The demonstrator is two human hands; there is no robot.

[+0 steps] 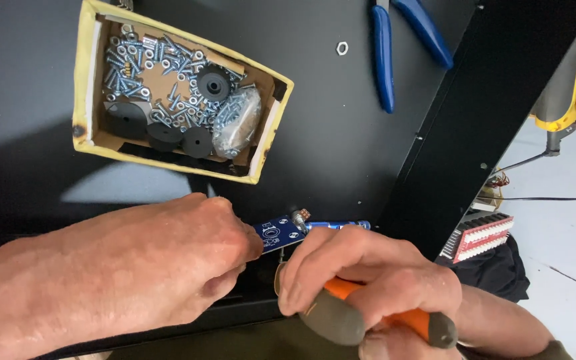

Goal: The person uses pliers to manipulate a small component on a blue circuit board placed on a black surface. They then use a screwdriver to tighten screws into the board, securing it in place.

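Head view: left hand (168,267) fingers pinch a blue circuit board (280,233); right hand (368,273) fingers clench orange-handled pliers (381,320).

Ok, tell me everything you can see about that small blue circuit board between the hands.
The small blue circuit board is a thin rectangle with white markings and a small component at its upper right corner. It lies tilted over the black panel. The left hand pinches its left end; the right hand, holding an orange-handled tool, is beside it.

Blue circuit board (281,233), orange-and-grey tool handles (375,320), yellow-edged cardboard box (85,80), blue-handled pliers (401,40).
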